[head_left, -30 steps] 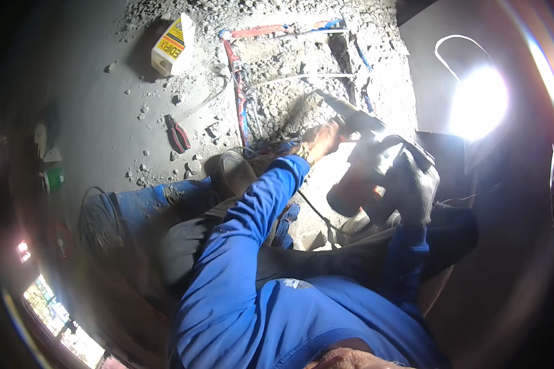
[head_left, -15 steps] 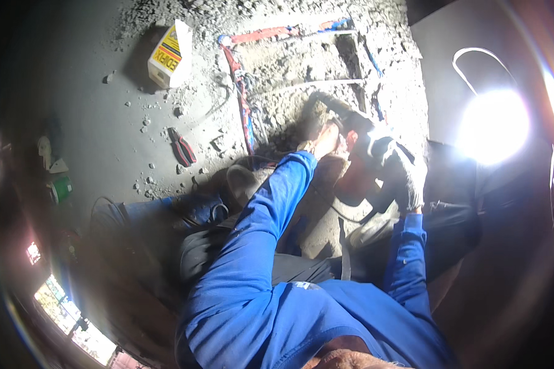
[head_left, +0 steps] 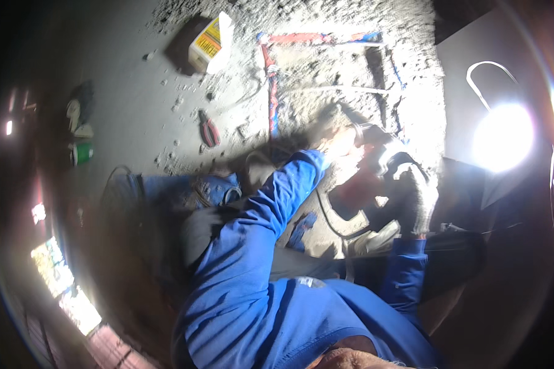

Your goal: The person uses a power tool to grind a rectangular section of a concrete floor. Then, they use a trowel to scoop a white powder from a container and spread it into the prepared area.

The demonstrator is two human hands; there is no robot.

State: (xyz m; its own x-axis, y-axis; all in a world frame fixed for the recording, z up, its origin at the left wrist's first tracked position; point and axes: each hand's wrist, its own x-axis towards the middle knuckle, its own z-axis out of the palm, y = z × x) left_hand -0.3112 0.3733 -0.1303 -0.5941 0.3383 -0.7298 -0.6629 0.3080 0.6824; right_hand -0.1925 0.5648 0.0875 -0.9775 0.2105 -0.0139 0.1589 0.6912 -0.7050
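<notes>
My left hand (head_left: 341, 140), overexposed and blurred, is closed around the front of a dark power tool (head_left: 372, 181) with red parts. My right hand (head_left: 415, 184), in a grey glove, grips the tool's rear handle. The tool's front end reaches into broken concrete rubble (head_left: 326, 67) inside a rectangle of red and blue conduit (head_left: 298, 38); its tip is too blurred to make out. A thin white strip (head_left: 363, 89) crosses that rectangle. Below the tool, a black cable (head_left: 329, 218) curves over the pale ground.
Red-handled pliers (head_left: 209, 129) and a yellow-and-white carton (head_left: 209, 43) lie on the dusty grey floor at left, with a green container (head_left: 81, 154) farther out. A blue cloth or bag (head_left: 166, 187) lies beside my legs. A bright lamp (head_left: 501, 136) stands at right beside a grey panel (head_left: 465, 49).
The view has shifted, so the surroundings appear farther right, and it is more blurred and washed out. Both hands remain on the tool, which sits slightly lower in the picture.
</notes>
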